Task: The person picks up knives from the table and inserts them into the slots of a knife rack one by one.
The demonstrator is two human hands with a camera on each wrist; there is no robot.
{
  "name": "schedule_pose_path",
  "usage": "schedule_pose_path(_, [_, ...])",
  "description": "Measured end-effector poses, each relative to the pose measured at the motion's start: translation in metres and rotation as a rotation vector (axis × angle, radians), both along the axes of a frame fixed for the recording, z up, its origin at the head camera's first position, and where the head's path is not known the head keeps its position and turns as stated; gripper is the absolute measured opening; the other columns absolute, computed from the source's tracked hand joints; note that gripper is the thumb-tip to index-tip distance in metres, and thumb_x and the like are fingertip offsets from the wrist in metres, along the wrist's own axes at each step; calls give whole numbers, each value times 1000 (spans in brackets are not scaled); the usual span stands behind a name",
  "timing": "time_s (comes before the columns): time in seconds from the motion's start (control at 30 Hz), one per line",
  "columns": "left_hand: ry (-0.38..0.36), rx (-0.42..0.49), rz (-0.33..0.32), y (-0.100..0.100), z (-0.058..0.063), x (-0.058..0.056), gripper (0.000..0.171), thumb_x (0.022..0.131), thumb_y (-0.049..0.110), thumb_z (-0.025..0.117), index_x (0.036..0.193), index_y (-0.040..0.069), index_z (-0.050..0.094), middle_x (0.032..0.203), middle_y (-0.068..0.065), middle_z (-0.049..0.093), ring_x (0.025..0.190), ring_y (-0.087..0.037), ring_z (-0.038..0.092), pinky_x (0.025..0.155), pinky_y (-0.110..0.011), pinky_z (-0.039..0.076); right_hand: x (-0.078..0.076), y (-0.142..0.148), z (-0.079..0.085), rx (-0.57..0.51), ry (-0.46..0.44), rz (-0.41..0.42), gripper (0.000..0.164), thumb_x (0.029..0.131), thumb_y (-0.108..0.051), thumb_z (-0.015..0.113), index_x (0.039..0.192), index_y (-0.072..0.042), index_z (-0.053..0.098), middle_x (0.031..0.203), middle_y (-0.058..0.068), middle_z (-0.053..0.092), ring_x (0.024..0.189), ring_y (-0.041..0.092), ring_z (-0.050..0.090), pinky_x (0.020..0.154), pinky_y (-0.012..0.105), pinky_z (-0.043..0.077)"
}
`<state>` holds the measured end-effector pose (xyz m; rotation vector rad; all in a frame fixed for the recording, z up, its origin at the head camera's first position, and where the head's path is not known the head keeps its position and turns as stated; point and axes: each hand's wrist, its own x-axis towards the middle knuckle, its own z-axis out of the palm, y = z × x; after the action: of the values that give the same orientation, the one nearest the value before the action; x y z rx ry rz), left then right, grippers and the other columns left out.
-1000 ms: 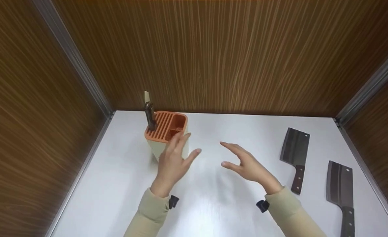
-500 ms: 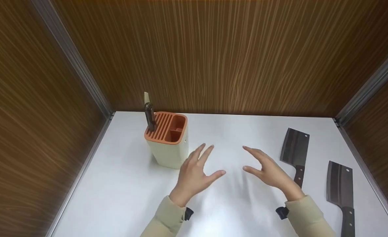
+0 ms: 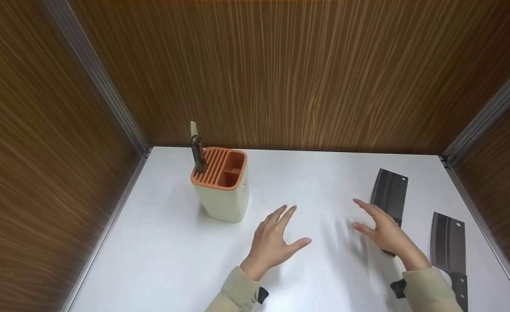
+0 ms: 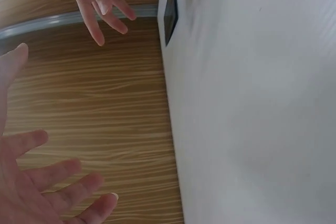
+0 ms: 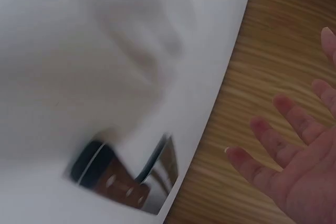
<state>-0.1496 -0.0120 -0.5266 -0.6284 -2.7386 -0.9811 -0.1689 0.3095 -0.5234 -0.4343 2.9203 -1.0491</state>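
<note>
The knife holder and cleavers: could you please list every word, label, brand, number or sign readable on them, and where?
None: no text is readable on the knife holder, the far cleaver or the near cleaver.
A tiny spot on the holder's side is too small to identify.

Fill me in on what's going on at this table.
A person's left hand and right hand are open above the white table, holding nothing. In the head view, the right hand partly hides one cleaver; a second cleaver lies nearer the person, at the right. The cream knife block stands upright at the left, untouched, with a dark handle sticking up from it.
</note>
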Motion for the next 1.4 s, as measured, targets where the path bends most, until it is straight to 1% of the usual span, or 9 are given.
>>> schedule_pose_path(0.27, [-62,13,-68,14,-15,6,80,86,65,61,153,27,36,150,-7,42,133,-28,44,103,-51,41,2,36,-11,43,-59,-50,63,97,-24,64,150,-4,35,143,30,40,131,54,33,99,70,31])
schedule_pose_path(0.37, [-79,-6,-94,18,-19,9,81,86,67,59,152,27,36,151,-7,41,134,-27,42,103,-51,40,2,46,-17,58,-56,-42,58,97,-13,62,148,-1,37,143,32,39,130,55,33,100,69,31])
schedule_pose_path(0.5, [-109,-16,-121,23,-24,11,81,86,68,58,153,29,34,152,-7,39,136,-25,40,105,-51,39,1,57,-24,95,-11,-17,53,90,10,59,141,4,45,136,34,45,126,55,39,99,67,35])
schedule_pose_path(0.63, [-119,-21,-138,28,-29,13,80,87,68,57,153,31,33,152,-7,39,136,-25,40,105,-50,38,3,66,-31,156,36,-17,51,83,21,56,132,6,54,126,33,51,116,54,49,94,64,42])
schedule_pose_path(0.77, [-118,-31,-151,33,-33,15,79,88,68,56,153,31,33,151,-6,40,135,-25,41,105,-51,39,5,73,-39,217,39,-34,50,80,25,55,126,5,60,124,36,50,110,56,51,91,65,44])
schedule_pose_path(0.87, [-118,-33,-160,36,-35,17,78,88,65,58,153,29,34,151,-5,39,135,-25,41,104,-52,39,6,76,-42,243,-12,-47,53,77,27,54,124,4,61,129,38,44,115,59,45,93,68,39])
schedule_pose_path(1.03, [-129,-50,-167,40,-37,17,78,88,67,57,153,29,35,152,-4,39,135,-25,41,105,-51,38,6,79,-46,255,-91,-64,52,80,27,47,121,1,65,134,38,38,121,61,37,95,70,35])
schedule_pose_path(1.13, [-138,-51,-173,41,-39,17,78,88,68,56,153,29,34,152,-4,39,135,-25,41,106,-51,38,6,79,-48,278,-78,-66,48,81,25,49,117,0,67,134,36,38,122,60,37,95,69,36])
schedule_pose_path(1.4, [-155,-36,-191,44,-43,16,78,88,67,55,153,30,34,152,-4,38,135,-25,40,106,-53,37,9,81,-51,355,-11,-77,43,76,22,62,111,-1,71,138,31,38,123,58,37,91,67,41])
